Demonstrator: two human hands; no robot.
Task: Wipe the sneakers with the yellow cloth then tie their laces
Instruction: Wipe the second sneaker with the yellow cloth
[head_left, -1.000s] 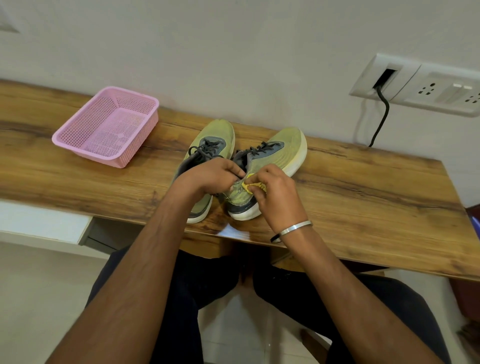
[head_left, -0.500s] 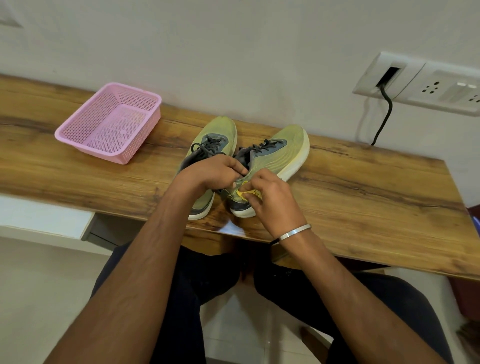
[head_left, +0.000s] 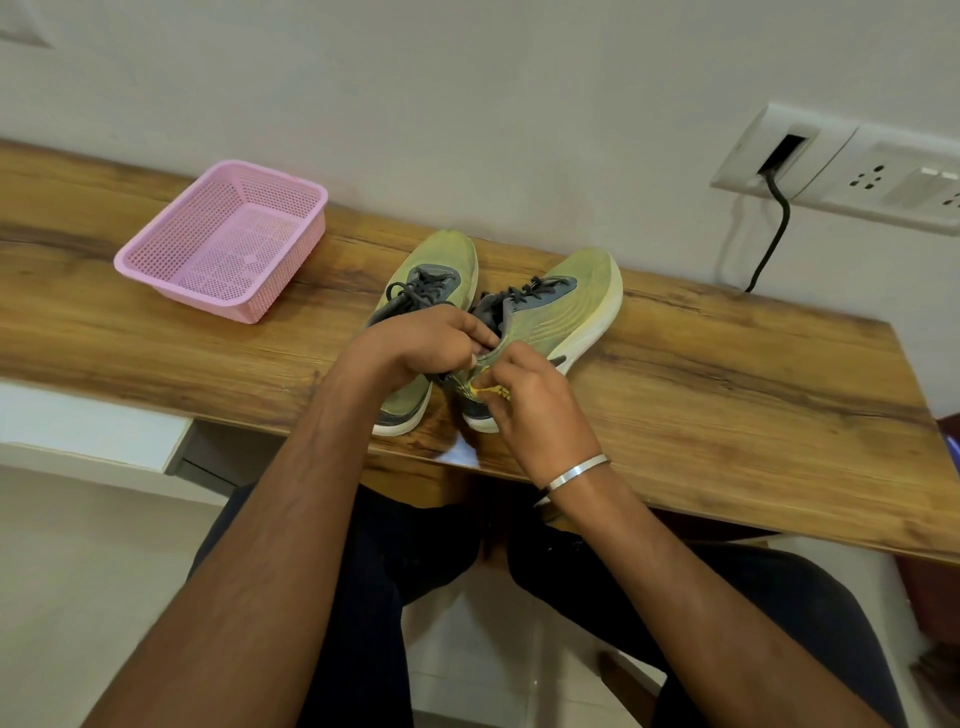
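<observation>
At frame centre, the left hand grips the heel collar of the right-side sneaker on the wooden table; the right hand pinches the yellow cloth against its heel, beside the other sneaker

Two sneakers sit on the table in front of you, toes pointing far toward the wall. The left sneaker lies just beside the right sneaker, their heels near the table's near edge. Your left hand and right hand meet over the right sneaker's heel. The basket stands well apart to the far left. The wall socket is far right, its cable dropping behind the table.
</observation>
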